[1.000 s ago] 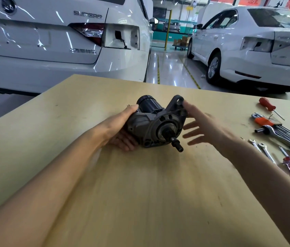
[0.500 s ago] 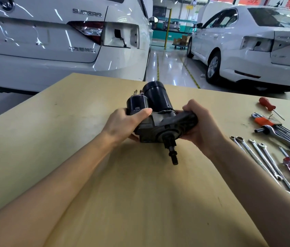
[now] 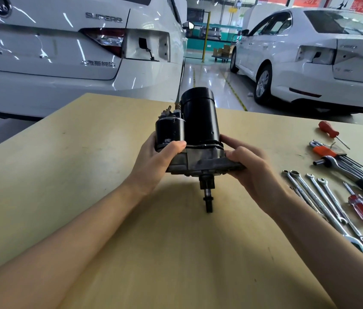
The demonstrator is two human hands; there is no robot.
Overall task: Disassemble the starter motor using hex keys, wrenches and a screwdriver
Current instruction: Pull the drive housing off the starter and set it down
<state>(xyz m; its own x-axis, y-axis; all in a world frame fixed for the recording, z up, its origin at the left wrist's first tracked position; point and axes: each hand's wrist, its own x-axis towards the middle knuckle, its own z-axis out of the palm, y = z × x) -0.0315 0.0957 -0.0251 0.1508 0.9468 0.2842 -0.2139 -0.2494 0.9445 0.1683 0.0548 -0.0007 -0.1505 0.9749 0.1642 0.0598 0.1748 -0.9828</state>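
The starter motor [image 3: 199, 121] is lifted above the wooden table [image 3: 64, 175], standing almost upright with its black cylinder on top, the smaller solenoid [image 3: 168, 132] at its left and the shaft [image 3: 208, 197] pointing down. My left hand [image 3: 156, 161] grips the solenoid side, thumb across the front. My right hand [image 3: 252, 172] grips the grey housing flange on the right. Several wrenches [image 3: 323, 204], a set of hex keys [image 3: 341, 159] and a red-handled screwdriver [image 3: 362, 208] lie on the table at the right.
A second red screwdriver [image 3: 328, 129] and a black-handled ratchet [image 3: 354, 177] lie at the right edge. Two white cars [image 3: 64, 52] [image 3: 321, 56] are parked beyond the table's far edge.
Both hands took hold of the motor, raised it off the table and tipped it from lying sideways to nearly upright, shaft down.
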